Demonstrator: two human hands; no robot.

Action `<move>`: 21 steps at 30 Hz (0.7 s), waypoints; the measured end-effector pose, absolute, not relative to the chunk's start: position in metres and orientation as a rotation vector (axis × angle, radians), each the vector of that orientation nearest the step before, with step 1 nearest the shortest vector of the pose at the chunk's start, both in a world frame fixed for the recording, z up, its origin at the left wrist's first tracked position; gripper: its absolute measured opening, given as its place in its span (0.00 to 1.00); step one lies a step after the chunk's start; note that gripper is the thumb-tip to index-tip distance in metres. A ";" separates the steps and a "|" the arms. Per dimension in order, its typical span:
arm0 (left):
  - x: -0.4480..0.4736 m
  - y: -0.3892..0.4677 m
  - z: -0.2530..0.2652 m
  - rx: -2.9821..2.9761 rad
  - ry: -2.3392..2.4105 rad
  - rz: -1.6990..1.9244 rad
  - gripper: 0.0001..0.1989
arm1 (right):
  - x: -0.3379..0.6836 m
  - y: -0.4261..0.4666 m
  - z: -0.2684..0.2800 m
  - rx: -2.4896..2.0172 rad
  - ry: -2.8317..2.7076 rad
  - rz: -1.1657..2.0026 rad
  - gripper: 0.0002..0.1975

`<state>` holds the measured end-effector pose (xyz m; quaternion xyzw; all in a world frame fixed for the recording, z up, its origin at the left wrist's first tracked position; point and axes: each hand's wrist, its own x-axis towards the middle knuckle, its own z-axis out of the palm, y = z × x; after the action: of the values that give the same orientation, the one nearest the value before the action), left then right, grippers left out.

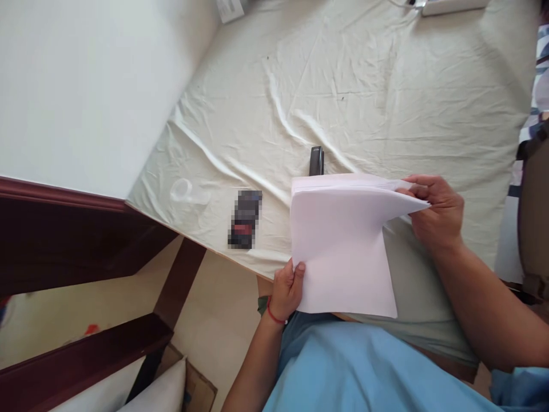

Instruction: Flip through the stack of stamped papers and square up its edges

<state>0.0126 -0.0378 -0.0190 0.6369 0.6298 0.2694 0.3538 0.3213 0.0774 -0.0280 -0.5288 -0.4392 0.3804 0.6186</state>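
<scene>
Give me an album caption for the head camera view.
Left hand gripping one side, right hand a bent corner: white paper sheets at a cloth-covered table.

- Table (454, 131): draped in a pale cloth (364, 63), creased, with a couple of dark specks (342, 99).
- Near the left edge: a clear ring (187, 186).
- Just right of it: a dark oblong (246, 217), pixelated.
- Farther right: a black stapler (316, 160), its near end hidden.
- Far left: a white box (230, 10), partly visible.
- Far right: a white block (454, 6) with a cable (402, 5), cut off.

Soft, diffuse light with faint shadows.
</scene>
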 end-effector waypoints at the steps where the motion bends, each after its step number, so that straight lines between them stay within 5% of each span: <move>1: 0.013 -0.038 -0.019 1.640 1.623 0.693 0.20 | 0.321 0.077 -0.027 -1.234 -1.022 0.820 0.07; 4: 0.013 -0.037 -0.019 1.626 1.617 0.683 0.22 | 0.321 0.076 -0.024 -1.250 -1.093 0.650 0.02; 8: 0.013 -0.037 -0.019 1.606 1.615 0.686 0.23 | 0.326 0.076 -0.021 -1.228 -1.207 0.524 0.08; 16: 0.013 -0.038 -0.019 1.623 1.688 0.701 0.23 | 0.340 0.078 -0.015 -0.750 -1.183 1.102 0.03; 21: 0.014 -0.038 -0.019 1.602 1.681 0.718 0.23 | 0.343 0.072 -0.019 -1.145 -1.392 0.881 0.05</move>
<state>0.0137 -0.0376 -0.0188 0.6178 0.6483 0.2771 0.3483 0.3426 0.0721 -0.0189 -0.4811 -0.5850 0.3704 0.5376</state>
